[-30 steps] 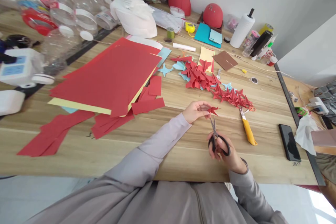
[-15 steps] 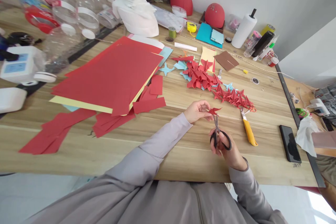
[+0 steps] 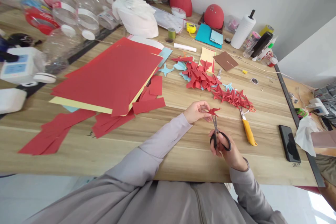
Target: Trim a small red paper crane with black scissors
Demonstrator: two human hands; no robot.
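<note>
Sheets of red paper point(image 3: 110, 73) lie left of the heap of folded red pieces point(image 3: 201, 77). In front of that heap, our left hand point(image 3: 195, 111) pinches a small folded red piece point(image 3: 214, 111) between thumb and fingers. Scissors point(image 3: 216, 130), nearer us than the heap, point up at it; we cannot tell whether they touch. Our right hand point(image 3: 232, 154) curls closed around their handles. A yellow-handled cutter point(image 3: 249, 131) lies by the heap's right end.
</note>
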